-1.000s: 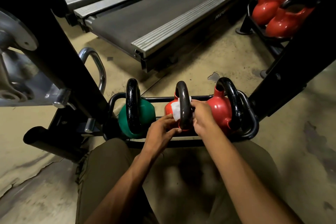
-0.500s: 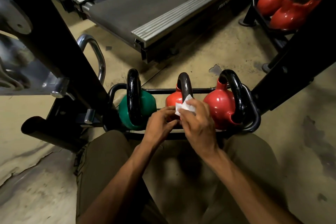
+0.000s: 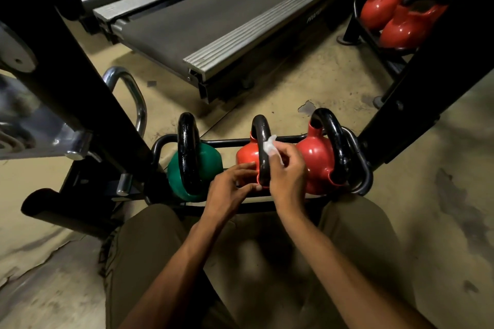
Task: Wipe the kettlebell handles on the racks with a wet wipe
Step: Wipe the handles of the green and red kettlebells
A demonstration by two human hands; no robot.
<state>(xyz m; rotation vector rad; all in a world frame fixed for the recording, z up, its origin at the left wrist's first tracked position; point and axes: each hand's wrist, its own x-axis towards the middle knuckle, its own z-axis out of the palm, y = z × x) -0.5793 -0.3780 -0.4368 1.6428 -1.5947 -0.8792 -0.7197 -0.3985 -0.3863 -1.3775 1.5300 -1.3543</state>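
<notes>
1. Head view, the only view supplied. You are crouched at a low rack (image 3: 361, 157) carrying three kettlebells in a row: a green kettlebell (image 3: 211, 163) on the left, a red middle kettlebell (image 3: 244, 157), and a red right kettlebell (image 3: 315, 157). Each has an upright black handle.
2. Locate the wet wipe (image 3: 271, 147). It is bunched small and lies against the right flank of the middle handle (image 3: 262, 139), just below the top of the arch.
3. Right hand (image 3: 287, 176): thumb and fingers are curled and pinch the wipe, holding it to the handle.
4. Left hand (image 3: 230, 191): the fingers are loosely bent, with their tips at the near foot of the middle handle. Whether they pinch it or only brace the bell cannot be told.
5. Step in hand, as a judgement: you are wiping the middle handle, part-way round.
6. Next move: draw the wipe down the right leg to its foot, then over the arch and far side. Brace the bell with the left hand so it does not rock.
7. Then proceed to the right handle (image 3: 334, 141) or the green bell's handle (image 3: 187, 149). Nothing shows which is already wiped.
8. Further red kettlebells (image 3: 401, 27) sit on another rack beyond the treadmill (image 3: 213, 21) — probably still to do.
</notes>
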